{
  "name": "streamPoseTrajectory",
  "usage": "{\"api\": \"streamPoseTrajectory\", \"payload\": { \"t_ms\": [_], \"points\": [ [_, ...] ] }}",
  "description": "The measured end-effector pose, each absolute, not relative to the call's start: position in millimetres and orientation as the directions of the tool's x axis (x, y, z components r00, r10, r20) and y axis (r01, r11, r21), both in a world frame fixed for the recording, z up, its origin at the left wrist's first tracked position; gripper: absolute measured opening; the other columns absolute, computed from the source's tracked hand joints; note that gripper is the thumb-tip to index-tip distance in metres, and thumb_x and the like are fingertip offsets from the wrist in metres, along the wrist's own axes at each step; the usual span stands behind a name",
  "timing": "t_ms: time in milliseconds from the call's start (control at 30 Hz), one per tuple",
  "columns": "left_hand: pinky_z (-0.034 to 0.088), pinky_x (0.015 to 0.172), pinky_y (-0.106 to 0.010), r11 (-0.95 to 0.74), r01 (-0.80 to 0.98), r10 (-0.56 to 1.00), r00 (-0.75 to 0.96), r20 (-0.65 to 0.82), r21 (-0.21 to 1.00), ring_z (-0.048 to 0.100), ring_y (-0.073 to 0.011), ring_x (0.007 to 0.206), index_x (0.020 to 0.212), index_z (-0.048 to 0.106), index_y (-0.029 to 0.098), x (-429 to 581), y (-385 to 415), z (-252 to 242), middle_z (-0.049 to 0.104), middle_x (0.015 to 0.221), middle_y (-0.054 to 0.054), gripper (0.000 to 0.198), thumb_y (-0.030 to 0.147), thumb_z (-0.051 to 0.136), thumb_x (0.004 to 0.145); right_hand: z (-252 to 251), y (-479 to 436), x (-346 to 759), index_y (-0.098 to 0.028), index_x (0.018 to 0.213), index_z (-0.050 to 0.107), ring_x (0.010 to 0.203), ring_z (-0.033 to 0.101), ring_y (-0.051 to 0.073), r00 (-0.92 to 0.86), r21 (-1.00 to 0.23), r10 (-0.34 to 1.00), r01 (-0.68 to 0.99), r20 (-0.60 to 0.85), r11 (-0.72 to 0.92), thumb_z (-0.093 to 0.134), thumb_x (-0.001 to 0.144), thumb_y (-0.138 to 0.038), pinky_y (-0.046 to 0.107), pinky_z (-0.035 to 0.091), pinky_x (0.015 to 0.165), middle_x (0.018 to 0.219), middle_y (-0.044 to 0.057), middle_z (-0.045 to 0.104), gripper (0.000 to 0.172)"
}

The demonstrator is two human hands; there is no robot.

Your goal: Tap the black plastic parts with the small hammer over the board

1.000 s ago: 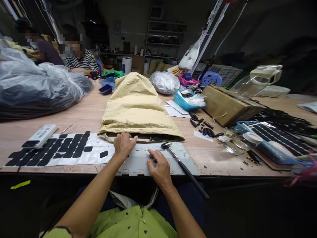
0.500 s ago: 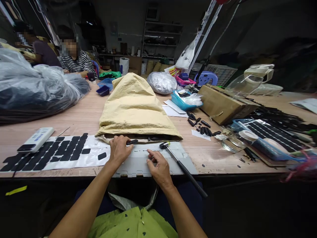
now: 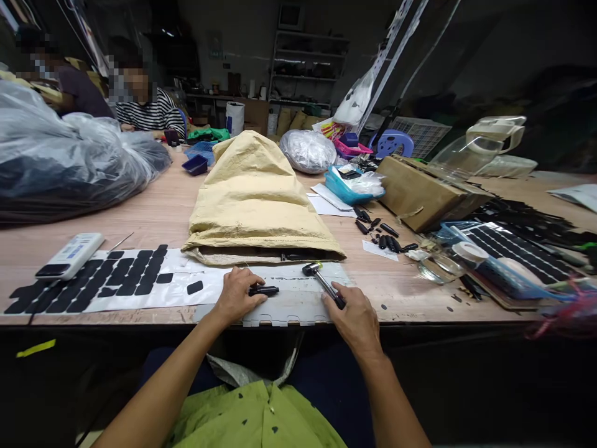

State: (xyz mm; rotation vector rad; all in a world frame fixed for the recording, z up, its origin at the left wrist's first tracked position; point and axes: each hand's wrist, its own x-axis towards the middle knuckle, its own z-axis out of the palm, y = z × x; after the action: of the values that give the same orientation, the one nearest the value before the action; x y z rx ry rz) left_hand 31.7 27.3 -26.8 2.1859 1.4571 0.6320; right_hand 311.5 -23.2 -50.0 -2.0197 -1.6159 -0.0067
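Head view: left hand [image 3: 236,295] pinches a black plastic piece [image 3: 263,290] over the grey mat [image 3: 291,306], fingers of the right hand [image 3: 357,317] closed round the hammer [image 3: 321,279].

On pad [image 3: 289,308], small part [image 3: 263,290] left of hammer [image 3: 321,280]; sack [image 3: 256,199] behind.

L hand [image 3: 236,297]: part [image 3: 265,290]; R hand [image 3: 357,318]: hammer [image 3: 321,280]

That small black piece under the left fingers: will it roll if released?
Probably: the black piece looks slim and rounded, lying on the flat grey mat, so it may roll. It seems light and stiff; the left hand holds it with fingertips alone.
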Motion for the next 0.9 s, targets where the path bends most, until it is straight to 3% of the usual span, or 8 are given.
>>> {"api": "streamPoseTrajectory", "payload": {
  "t_ms": [133, 333, 500, 600, 900],
  "points": [
    [0.036, 0.089, -0.041, -0.342, 0.727, 0.93, 0.353, 0.102, 0.596, 0.052, -0.0237, 0.095, 0.095, 0.075, 0.025, 32.3, 28.8, -26.3, 0.066, 0.089, -0.002, 0.019, 0.032, 0.074, 0.078, -52.9, -24.2, 305.3, -0.019, 0.104, 0.071, 0.087, 0.056, 0.025, 0.216, -0.333, 0.907, 0.939, 0.362, -0.091, 0.05, 0.089, -0.028, 0.04, 0.046, 0.079, 0.094, 0.009, 0.064, 0.028],
    [0.036, 0.088, -0.04, -0.3, 0.736, 0.942, 0.328, 0.067, 0.607, 0.052, -0.0234, 0.095, 0.096, 0.077, 0.026, 32.4, 32.3, -26.6, 0.067, 0.088, -0.002, 0.021, 0.033, 0.074, 0.077, -37.3, -39.0, 276.9, -0.021, 0.109, 0.065, 0.091, 0.06, 0.021, 0.231, -0.651, 0.919, 0.758, 0.321, 0.037, 0.047, 0.093, -0.032, 0.035, 0.05, 0.081, 0.101, 0.007, 0.063, 0.027],
    [0.034, 0.088, -0.039, -0.327, 0.724, 0.927, 0.37, 0.057, 0.607, 0.051, -0.0223, 0.092, 0.098, 0.078, 0.028, 30.1, 36.1, -26.8, 0.066, 0.086, -0.002, 0.023, 0.039, 0.073, 0.078, -29.4, -56.8, 241.5, -0.024, 0.137, 0.053, 0.063, 0.056, 0.011, 0.077, -0.827, 0.974, 0.545, 0.212, 0.137, 0.043, 0.098, -0.034, 0.028, 0.052, 0.064, 0.094, 0.004, 0.059, 0.041],
    [0.033, 0.088, -0.038, -0.346, 0.717, 0.919, 0.388, 0.065, 0.605, 0.05, -0.0216, 0.091, 0.099, 0.078, 0.03, 29.3, 36.9, -26.9, 0.066, 0.087, -0.002, 0.023, 0.039, 0.071, 0.079, -29.3, -63.9, 229.4, -0.028, 0.145, 0.046, 0.06, 0.053, 0.01, 0.006, -0.797, 0.966, 0.566, 0.259, 0.21, 0.04, 0.1, -0.029, 0.026, 0.051, 0.064, 0.087, 0.001, 0.056, 0.045],
    [0.031, 0.083, -0.036, -0.336, 0.707, 0.917, 0.395, 0.047, 0.622, 0.049, -0.0197, 0.088, 0.089, 0.079, 0.03, 29.9, 38.0, -24.9, 0.065, 0.084, 0.0, 0.014, 0.037, 0.069, 0.081, -43.4, -71.2, 214.3, -0.026, 0.141, 0.053, 0.072, 0.057, 0.011, -0.127, -0.595, 0.884, 0.695, 0.45, 0.403, 0.038, 0.097, -0.011, 0.022, 0.051, 0.069, 0.09, 0.004, 0.054, 0.048]
  ]
}}
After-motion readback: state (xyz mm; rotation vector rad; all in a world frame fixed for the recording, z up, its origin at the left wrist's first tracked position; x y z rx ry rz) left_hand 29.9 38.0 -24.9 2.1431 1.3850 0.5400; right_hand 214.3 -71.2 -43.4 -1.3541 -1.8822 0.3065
